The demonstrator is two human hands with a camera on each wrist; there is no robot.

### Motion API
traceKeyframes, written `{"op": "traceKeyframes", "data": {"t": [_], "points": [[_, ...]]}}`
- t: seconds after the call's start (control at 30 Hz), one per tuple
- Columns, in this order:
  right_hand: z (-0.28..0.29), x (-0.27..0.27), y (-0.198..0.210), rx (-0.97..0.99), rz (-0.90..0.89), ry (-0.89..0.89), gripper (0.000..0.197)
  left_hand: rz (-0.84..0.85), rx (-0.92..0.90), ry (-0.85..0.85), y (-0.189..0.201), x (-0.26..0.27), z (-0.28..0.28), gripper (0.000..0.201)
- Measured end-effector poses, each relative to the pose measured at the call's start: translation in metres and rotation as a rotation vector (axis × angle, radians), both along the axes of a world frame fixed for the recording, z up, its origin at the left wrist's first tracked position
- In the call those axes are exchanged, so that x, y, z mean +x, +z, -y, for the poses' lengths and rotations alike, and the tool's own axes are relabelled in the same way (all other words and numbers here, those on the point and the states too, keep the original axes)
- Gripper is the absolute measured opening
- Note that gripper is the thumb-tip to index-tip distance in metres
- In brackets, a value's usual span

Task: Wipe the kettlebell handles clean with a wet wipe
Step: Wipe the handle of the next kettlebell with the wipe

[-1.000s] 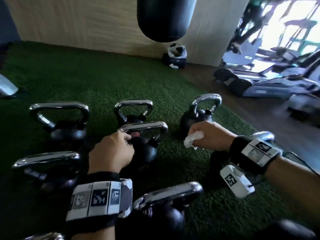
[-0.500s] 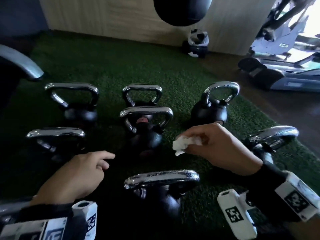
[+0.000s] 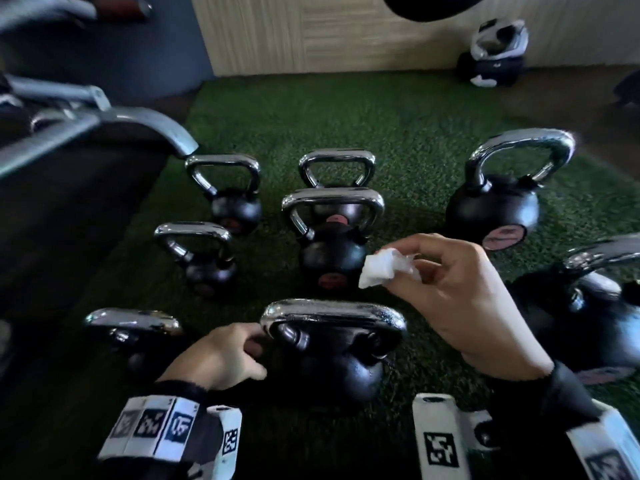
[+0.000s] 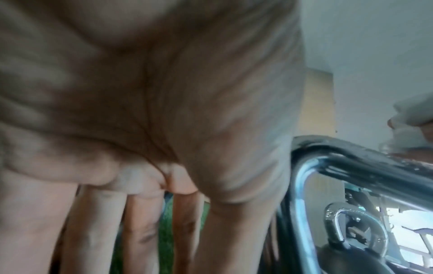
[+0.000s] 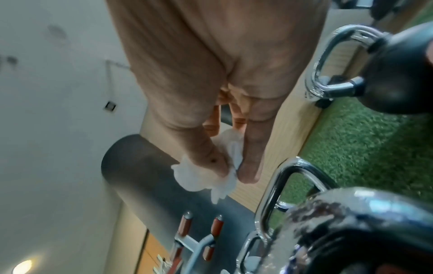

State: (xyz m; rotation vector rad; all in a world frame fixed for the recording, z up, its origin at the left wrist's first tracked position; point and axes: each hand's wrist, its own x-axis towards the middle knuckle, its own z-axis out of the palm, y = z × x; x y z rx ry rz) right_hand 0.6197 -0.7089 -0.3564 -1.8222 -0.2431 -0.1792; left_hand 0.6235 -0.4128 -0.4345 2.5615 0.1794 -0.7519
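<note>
Several black kettlebells with chrome handles stand on green turf (image 3: 398, 126). The nearest kettlebell (image 3: 332, 368) has a wet-looking handle (image 3: 332, 313), also seen in the left wrist view as the handle (image 4: 351, 163) and in the right wrist view as the handle (image 5: 351, 209). My left hand (image 3: 254, 355) sits at the left end of that handle, fingers loose and hanging down, curled round nothing. My right hand (image 3: 408, 271) hovers above and right of the handle, pinching a crumpled white wet wipe (image 3: 381, 268) between thumb and fingers; the wipe (image 5: 211, 178) is clear of the metal.
A grey metal rack (image 3: 104, 123) juts in at the left. A black punching bag (image 3: 429, 5) hangs at the top, and a black-and-white object (image 3: 498, 53) lies by the wooden wall. More kettlebells stand close on both sides, such as the large one (image 3: 491, 209) at right.
My left hand let go of the middle kettlebell's handle and drew back to the nearest kettlebell's left end. My right hand, still pinching the wipe, came back toward me above that kettlebell.
</note>
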Motion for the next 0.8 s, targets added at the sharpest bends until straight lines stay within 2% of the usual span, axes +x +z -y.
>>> {"op": "traceKeyframes", "data": {"t": [0.03,0.1,0.23,0.33,0.5,0.63,0.8], "points": [[-0.001,-0.003,0.001,0.021,0.018,0.016,0.015,-0.024,0.039,-0.047,0.001,-0.003,0.004,0.051],[-0.003,-0.007,0.002,0.087,0.038,0.026,0.012,-0.062,0.113,-0.117,0.0,-0.007,0.006,0.064],[0.004,-0.009,0.0,0.154,0.027,0.019,0.014,-0.09,0.109,-0.147,0.0,-0.015,0.006,0.077],[0.01,-0.018,-0.007,0.072,0.07,0.002,0.01,-0.086,0.034,-0.139,-0.002,-0.022,0.005,0.095],[0.004,-0.035,-0.017,-0.072,0.101,-0.074,0.025,-0.018,-0.078,-0.083,-0.008,-0.033,0.009,0.118],[-0.008,-0.039,-0.012,-0.173,0.258,-0.149,0.023,0.066,-0.114,-0.105,-0.016,-0.043,0.022,0.109],[-0.017,-0.031,-0.011,-0.31,0.334,-0.154,0.027,0.16,-0.161,-0.081,-0.021,-0.044,0.036,0.1]]}}
